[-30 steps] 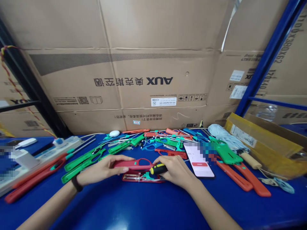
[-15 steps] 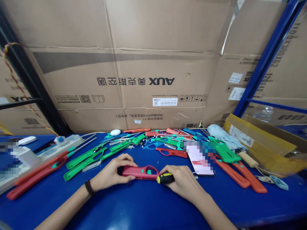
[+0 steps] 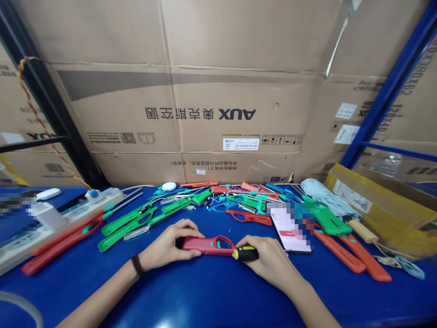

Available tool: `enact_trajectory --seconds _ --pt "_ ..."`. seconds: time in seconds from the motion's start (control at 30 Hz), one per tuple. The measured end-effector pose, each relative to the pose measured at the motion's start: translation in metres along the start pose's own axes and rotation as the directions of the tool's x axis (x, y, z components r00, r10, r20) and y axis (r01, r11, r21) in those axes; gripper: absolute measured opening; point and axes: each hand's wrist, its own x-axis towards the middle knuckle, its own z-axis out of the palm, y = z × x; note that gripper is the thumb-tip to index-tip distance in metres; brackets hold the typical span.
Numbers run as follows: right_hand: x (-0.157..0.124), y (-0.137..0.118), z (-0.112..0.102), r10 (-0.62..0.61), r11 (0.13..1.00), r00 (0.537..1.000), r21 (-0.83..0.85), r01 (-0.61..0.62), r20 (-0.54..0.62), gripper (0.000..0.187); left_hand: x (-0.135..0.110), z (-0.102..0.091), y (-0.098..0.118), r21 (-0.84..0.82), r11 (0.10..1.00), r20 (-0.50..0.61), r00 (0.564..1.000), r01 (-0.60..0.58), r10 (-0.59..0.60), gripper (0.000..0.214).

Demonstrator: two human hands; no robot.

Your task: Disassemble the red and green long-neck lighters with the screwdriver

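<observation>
A red plastic lighter body (image 3: 208, 245) with a teal trigger lies on the blue table (image 3: 205, 296) in front of me. My left hand (image 3: 167, 246) is closed round its left end, fingers curled over the top. My right hand (image 3: 269, 259) grips a screwdriver with a black and yellow handle (image 3: 245, 254), which points at the right end of the red body.
Green, red and blue lighter shells and metal tubes lie scattered behind my hands (image 3: 218, 202). A phone (image 3: 290, 225) lies to the right. A white power strip (image 3: 51, 218) sits at the left. Cardboard boxes (image 3: 218, 105) wall the back; a folded umbrella (image 3: 334, 205) lies right.
The red body has come off the open red half it lay on and now rests on the bare table nearer to me. Both hands followed it. The camera shifted slightly.
</observation>
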Motion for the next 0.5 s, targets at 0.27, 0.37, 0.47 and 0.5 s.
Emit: enact_trajectory --seconds 0.27,0.37,0.47,0.5 --pt "0.0020 -0.0021 0.0011 0.000 1.000 1.000 0.025 -0.001 0.032 0.019 -0.0001 0.0002 -0.0035 0.055 0.998 0.008 1.000 0.002 -0.003 0.031" --pt "0.0029 -0.0016 0.0016 0.006 1.000 0.999 0.026 -0.007 0.033 0.018 -0.0002 0.0003 -0.0045 0.067 0.998 0.005 1.000 0.004 -0.004 0.032" --pt "0.0024 -0.0013 0.0016 0.010 1.000 1.000 0.028 -0.011 0.029 0.016 -0.0010 0.0002 -0.0058 0.110 0.994 0.011 1.000 -0.002 0.001 0.033" --pt "0.0019 -0.0012 0.0016 0.002 1.000 1.000 0.028 -0.003 0.027 0.016 -0.0014 0.0000 -0.0061 0.131 0.991 0.016 1.000 -0.006 0.004 0.033"
